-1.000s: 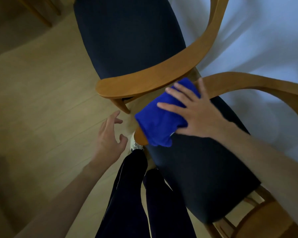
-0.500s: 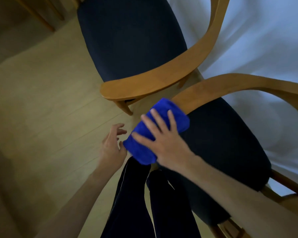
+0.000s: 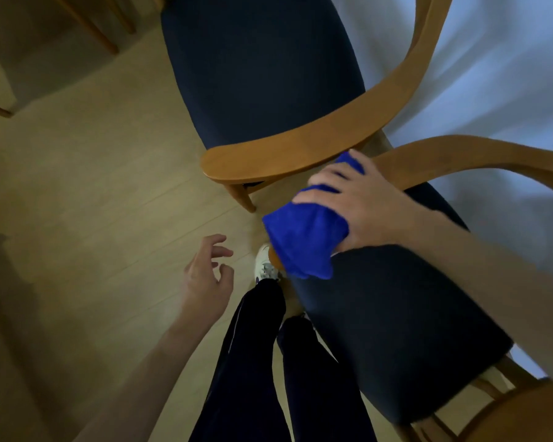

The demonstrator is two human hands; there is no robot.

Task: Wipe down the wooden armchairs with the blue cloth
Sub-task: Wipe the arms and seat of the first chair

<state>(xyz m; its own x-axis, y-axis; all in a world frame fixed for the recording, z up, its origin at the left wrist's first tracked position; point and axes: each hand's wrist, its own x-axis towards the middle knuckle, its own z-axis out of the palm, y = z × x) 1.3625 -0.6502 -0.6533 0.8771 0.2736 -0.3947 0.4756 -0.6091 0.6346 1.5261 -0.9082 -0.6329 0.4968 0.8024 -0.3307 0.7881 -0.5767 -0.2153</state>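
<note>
Pale wood floor [image 3: 93, 186] below; my right hand [image 3: 364, 205] grips folded blue cloth [image 3: 304, 240] over near wooden armchair's armrest [image 3: 460, 154], mid-wipe; left hand [image 3: 208, 282] loose, empty; far armchair [image 3: 284, 154] looks pending

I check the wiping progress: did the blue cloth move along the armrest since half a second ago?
Yes. The blue cloth moved back up the near chair's armrest, away from its front tip.

Dim warm indoor light, soft overall blur, wide-angle bending at edges, shadowed left side

No legible text or labels.
</note>
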